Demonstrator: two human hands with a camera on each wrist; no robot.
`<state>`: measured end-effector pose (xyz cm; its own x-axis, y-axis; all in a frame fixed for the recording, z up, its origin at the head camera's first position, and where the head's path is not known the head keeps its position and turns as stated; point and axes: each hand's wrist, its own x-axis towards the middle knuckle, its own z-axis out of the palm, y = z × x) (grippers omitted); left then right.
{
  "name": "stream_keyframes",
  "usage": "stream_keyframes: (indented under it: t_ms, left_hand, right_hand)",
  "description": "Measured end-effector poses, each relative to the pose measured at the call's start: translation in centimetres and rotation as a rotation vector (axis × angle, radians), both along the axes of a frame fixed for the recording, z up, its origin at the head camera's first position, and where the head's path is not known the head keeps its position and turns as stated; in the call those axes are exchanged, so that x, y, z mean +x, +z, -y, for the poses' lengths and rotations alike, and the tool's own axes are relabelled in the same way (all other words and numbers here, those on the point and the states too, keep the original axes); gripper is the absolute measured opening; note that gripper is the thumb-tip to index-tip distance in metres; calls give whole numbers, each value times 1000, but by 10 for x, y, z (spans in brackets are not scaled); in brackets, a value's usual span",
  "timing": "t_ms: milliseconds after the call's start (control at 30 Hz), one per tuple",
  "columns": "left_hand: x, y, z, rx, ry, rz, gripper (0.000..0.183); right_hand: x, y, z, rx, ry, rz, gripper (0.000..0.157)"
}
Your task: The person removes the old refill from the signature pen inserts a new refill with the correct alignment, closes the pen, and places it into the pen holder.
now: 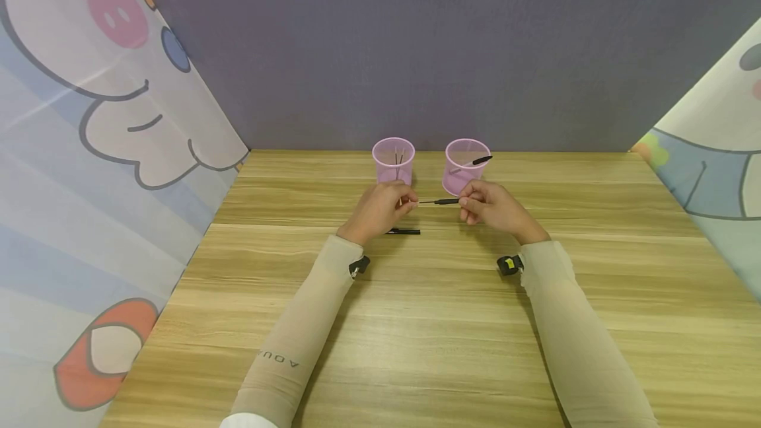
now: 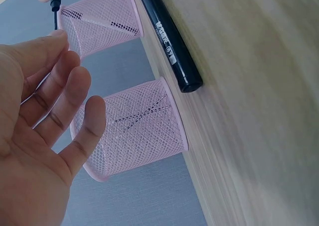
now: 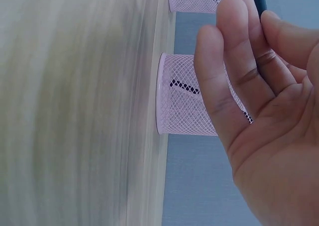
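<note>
A slim black stick (image 1: 447, 201) with a thin shaft is held level between both hands, above the table. My left hand (image 1: 380, 209) pinches the thin end between thumb and forefinger, its other fingers loosely bent. At the thicker black end, my right hand (image 1: 492, 209) grips it between thumb and fingers. The stick's exact kind is unclear. Beneath the left hand lies a black marker pen (image 2: 172, 42), partly covered in the head view. Just behind the hands stand two pink mesh cups, the left cup (image 1: 380, 169) and the right cup (image 1: 453, 181).
Thin dark sticks (image 1: 397, 160) stand in the left cup. A pale pen with a black end (image 1: 483, 160) leans over the right cup's rim. A grey wall (image 1: 440, 51) rises behind the wooden table (image 1: 428, 349), with cartoon-printed sheets (image 1: 71, 216) at both sides.
</note>
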<state>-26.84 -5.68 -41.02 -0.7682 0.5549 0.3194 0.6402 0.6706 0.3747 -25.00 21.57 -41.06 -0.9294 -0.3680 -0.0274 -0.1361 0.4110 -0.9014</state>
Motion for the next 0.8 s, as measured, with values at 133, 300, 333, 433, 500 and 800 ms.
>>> stream_keyframes:
  t_ms: [133, 300, 333, 433, 500, 800]
  left_hand:
    - [0, 0, 0, 7, 0, 8, 10]
    - [1, 1, 0, 12, -3, 1, 9]
    - [1, 0, 0, 12, -3, -2, 9]
    - [0, 0, 0, 9, -3, -6, 9]
    - [0, 0, 0, 6, -2, -6, 9]
    - [1, 2, 0, 10, 4, 9, 10]
  right_hand:
    - [-1, -1, 0, -4, 8, -9, 18]
    - [-1, -2, 0, -9, 13, -16, 18]
    - [-1, -2, -1, -10, 13, -16, 18]
    - [-1, -3, -1, -14, 12, -13, 18]
    - [-1, -3, 0, -14, 12, -15, 18]
    - [-2, -4, 0, -7, 17, -37, 17]
